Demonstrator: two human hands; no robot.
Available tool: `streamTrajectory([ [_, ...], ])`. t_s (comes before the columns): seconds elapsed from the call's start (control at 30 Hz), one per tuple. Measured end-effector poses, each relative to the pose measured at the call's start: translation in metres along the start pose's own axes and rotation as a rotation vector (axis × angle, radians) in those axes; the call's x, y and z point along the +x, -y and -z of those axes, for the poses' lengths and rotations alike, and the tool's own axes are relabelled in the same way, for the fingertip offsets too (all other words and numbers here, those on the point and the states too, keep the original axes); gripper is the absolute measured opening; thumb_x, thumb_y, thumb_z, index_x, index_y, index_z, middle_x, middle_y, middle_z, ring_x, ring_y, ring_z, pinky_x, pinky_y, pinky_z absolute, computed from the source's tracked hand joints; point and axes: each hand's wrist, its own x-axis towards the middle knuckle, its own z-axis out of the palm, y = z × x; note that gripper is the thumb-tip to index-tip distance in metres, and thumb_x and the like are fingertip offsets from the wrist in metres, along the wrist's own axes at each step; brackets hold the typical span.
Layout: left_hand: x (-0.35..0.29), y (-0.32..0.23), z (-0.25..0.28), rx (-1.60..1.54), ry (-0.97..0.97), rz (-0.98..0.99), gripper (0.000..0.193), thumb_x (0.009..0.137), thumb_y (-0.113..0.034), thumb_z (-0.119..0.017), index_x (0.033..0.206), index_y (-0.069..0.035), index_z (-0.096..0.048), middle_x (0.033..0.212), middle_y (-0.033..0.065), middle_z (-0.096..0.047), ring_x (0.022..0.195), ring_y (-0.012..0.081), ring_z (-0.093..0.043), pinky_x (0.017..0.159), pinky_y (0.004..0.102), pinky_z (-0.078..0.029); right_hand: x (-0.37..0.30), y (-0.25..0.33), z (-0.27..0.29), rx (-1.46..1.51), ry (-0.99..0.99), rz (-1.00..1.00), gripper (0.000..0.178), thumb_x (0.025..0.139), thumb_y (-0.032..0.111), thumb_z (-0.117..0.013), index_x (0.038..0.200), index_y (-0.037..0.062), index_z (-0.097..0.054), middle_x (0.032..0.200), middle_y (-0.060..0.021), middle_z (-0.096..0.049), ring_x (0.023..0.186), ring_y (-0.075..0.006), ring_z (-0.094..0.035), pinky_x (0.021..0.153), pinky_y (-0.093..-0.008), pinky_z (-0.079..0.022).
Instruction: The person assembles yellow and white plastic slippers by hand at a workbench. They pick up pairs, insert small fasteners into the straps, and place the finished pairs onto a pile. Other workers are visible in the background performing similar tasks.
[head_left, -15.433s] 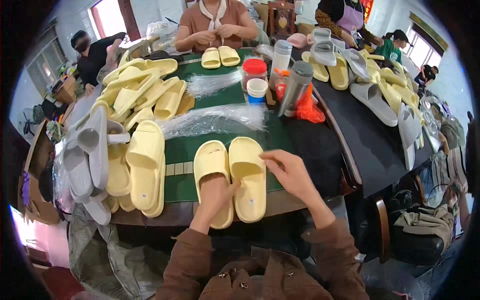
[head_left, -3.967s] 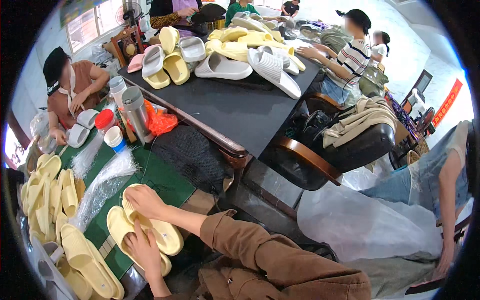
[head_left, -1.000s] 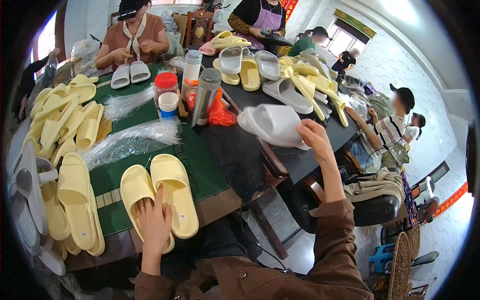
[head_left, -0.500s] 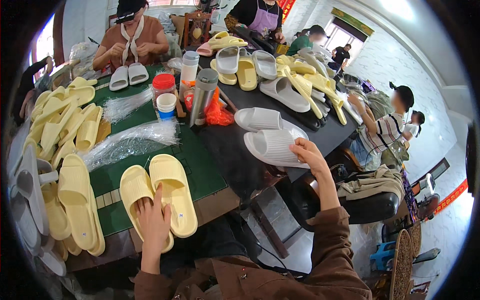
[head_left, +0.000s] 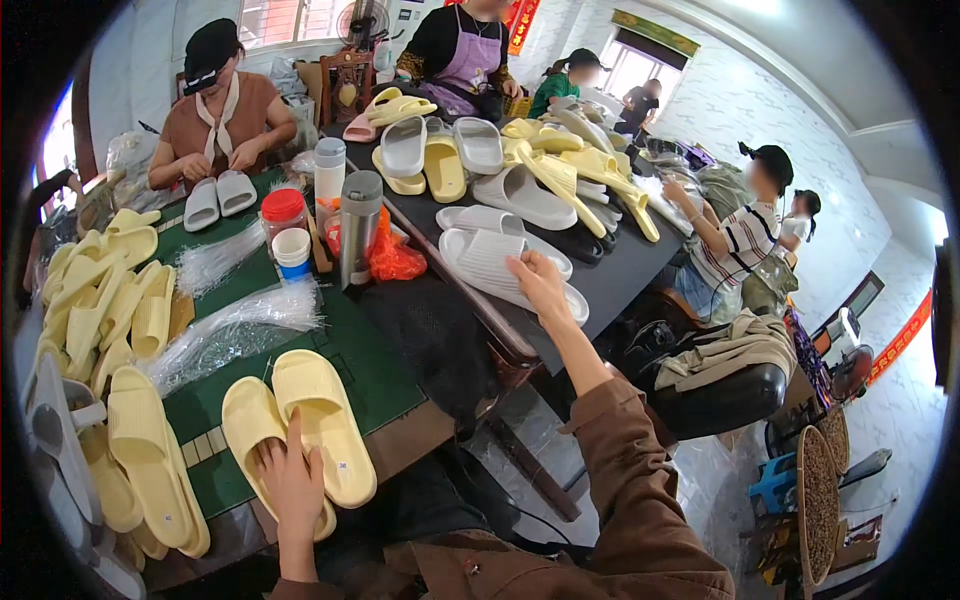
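Observation:
My left hand (head_left: pixel 291 480) lies flat on the heel of a pale yellow slipper (head_left: pixel 252 430). Its mate (head_left: pixel 322 420) lies beside it on the green mat (head_left: pixel 380 365). My right hand (head_left: pixel 538 280) reaches far right and rests on a white slipper (head_left: pixel 490 265) lying on the dark table (head_left: pixel 610 275), with a second white slipper (head_left: pixel 500 222) just behind it. Its fingers are spread over the slipper's edge; a firm grip does not show.
Stacks of yellow slippers (head_left: pixel 100 320) and grey ones (head_left: pixel 55 440) fill the left side. Clear plastic bags (head_left: pixel 235 330), a steel flask (head_left: pixel 358 225), a red-lidded jar (head_left: pixel 283 215) and an orange bag (head_left: pixel 390 260) stand mid-table. Several people sit around the tables.
My right hand has brought the pair of white slippers down from the air onto the dark table. My left hand has stayed on the yellow slipper.

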Motion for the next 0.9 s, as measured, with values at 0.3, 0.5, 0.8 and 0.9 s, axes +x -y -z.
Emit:
streamTrajectory([
  [0.3,-0.002,0.005,-0.001,0.006,-0.004,0.011,0.061,0.088,-0.023,-0.055,0.145,-0.014,-0.037,0.129,0.0301,-0.043,0.125,0.0494,-0.035,0.109,0.0575,-0.02,0.003,0.01,-0.008,-0.006,0.131,-0.065,0.024,0.09,0.021,-0.062,0.094,-0.0021,-0.059,0.071,0.0003,-0.054,0.065,-0.0082,-0.049,0.057,-0.0256,-0.039],
  [0.5,0.0,0.001,-0.004,-0.018,0.015,0.03,0.061,0.088,-0.023,-0.055,0.146,-0.015,-0.037,0.13,0.0293,-0.043,0.126,0.0501,-0.035,0.108,0.0579,-0.022,0.023,-0.023,0.015,-0.447,-0.066,0.383,0.041,0.081,0.018,-0.061,0.117,-0.0007,-0.057,0.117,-0.019,-0.06,0.108,-0.0312,-0.059,0.091,-0.0379,-0.046],
  [0.8,-0.001,0.004,-0.006,0.022,-0.001,0.021,0.063,0.088,-0.024,-0.056,0.146,-0.017,-0.036,0.131,0.0298,-0.042,0.126,0.05,-0.035,0.105,0.0577,-0.026,0.071,-0.026,0.006,-0.905,0.068,0.327,0.042,0.077,0.016,-0.058,0.118,0.01,-0.061,0.116,-0.0183,-0.059,0.105,-0.0378,-0.059,0.087,-0.0467,-0.048],
  [0.9,-0.001,0.004,-0.007,0.029,-0.018,0.0,0.063,0.088,-0.024,-0.057,0.146,-0.016,-0.036,0.13,0.0305,-0.043,0.125,0.0497,-0.036,0.106,0.0571,-0.026,0.075,-0.033,0.003,-0.88,-0.03,0.3,0.03,0.079,0.011,-0.055,0.108,0.0114,-0.064,0.107,-0.0168,-0.062,0.098,-0.0391,-0.061,0.082,-0.0489,-0.048],
])
